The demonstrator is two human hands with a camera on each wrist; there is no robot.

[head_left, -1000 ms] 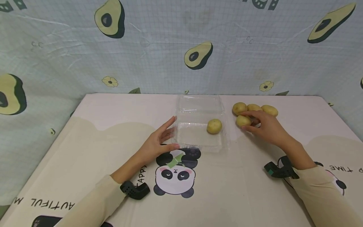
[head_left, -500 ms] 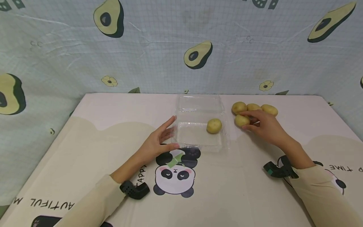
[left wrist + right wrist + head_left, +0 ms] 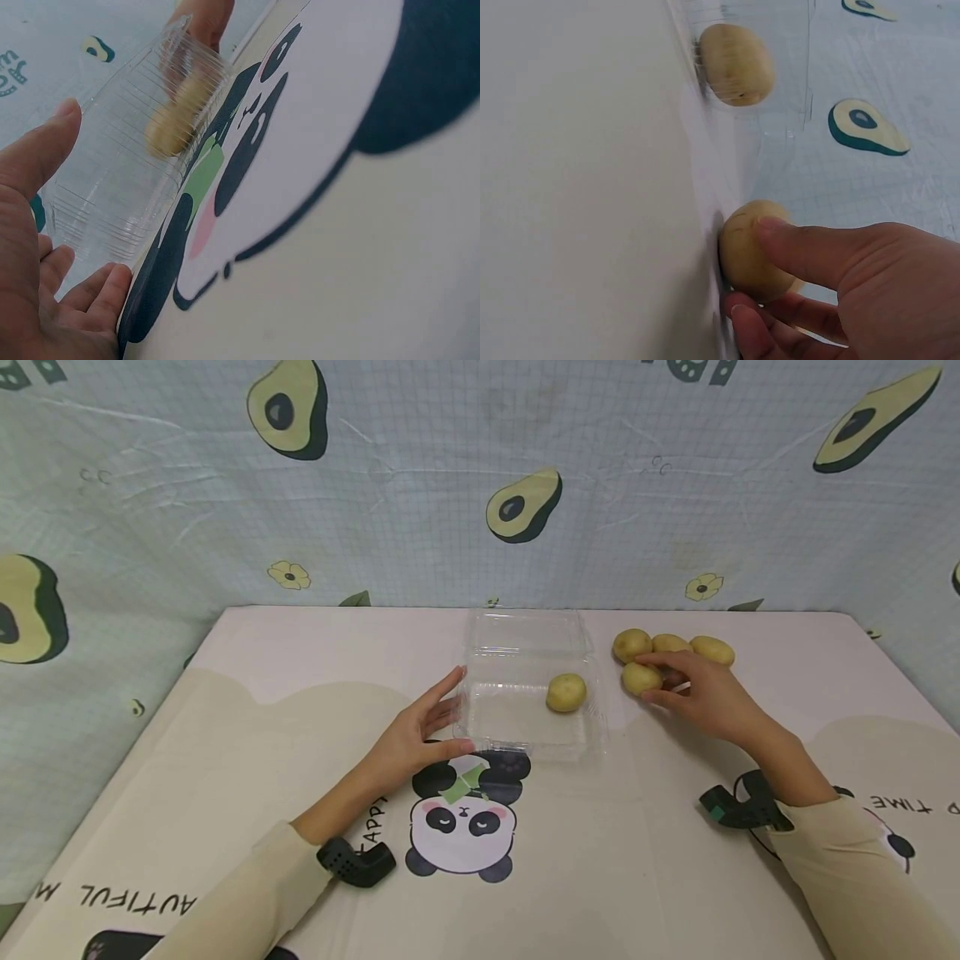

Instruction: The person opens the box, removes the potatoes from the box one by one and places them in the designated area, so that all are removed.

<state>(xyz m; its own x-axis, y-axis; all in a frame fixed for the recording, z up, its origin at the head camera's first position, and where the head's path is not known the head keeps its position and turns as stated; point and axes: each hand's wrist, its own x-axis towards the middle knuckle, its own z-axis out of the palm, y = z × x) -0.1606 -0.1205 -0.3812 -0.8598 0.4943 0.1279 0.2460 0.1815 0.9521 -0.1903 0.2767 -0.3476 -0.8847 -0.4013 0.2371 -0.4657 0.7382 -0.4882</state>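
A clear plastic container (image 3: 498,714) with its lid open stands near the back of the table. Inside its right half lies one potato (image 3: 566,692). My left hand (image 3: 420,731) rests against the container's left side, fingers spread and mostly straight; the left wrist view shows the thumb apart from the other fingers beside the clear wall. To the right of the container, my right hand (image 3: 701,693) holds a second potato (image 3: 751,251) between thumb and fingers. That potato sits at table level, as the right wrist view shows.
Behind the right hand are more potatoes: a round one (image 3: 632,645), a partly hidden one (image 3: 671,643) and an oval one (image 3: 712,650). A cloth with avocado prints (image 3: 420,510) hangs behind the table (image 3: 600,877). A dark object (image 3: 120,945) shows at the lower left edge.
The potato at my right hand shifted very slightly left, then barely back. My left hand, the container and the other potatoes stay where they were.
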